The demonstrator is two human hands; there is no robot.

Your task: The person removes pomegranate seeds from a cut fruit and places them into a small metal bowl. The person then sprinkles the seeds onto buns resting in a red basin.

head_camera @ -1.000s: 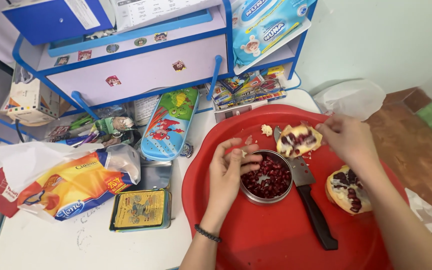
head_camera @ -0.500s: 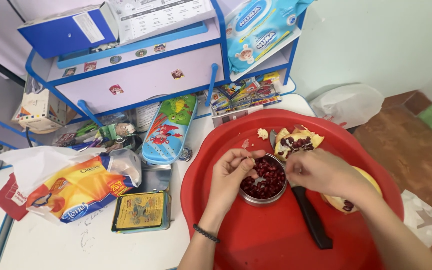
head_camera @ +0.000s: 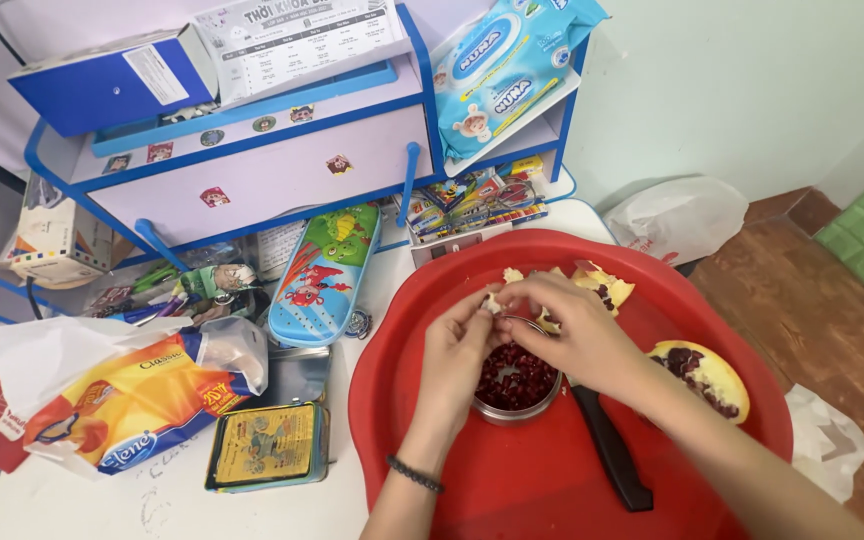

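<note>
Both hands meet over the bowl (head_camera: 514,382) of seeds: left hand (head_camera: 460,350) and right hand (head_camera: 574,335) pinching one small pomegranate bit (head_camera: 493,301) above the red tray (head_camera: 512,480).

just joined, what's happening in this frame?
A person is picking seeds out of a pomegranate over a small metal bowl on a red tray. The left hand and right hand meet above the bowl, pinching a small pale piece of pomegranate. The bowl already holds red seeds. Another pomegranate chunk lies to the right, and a black-handled knife lies beside the bowl.
</note>
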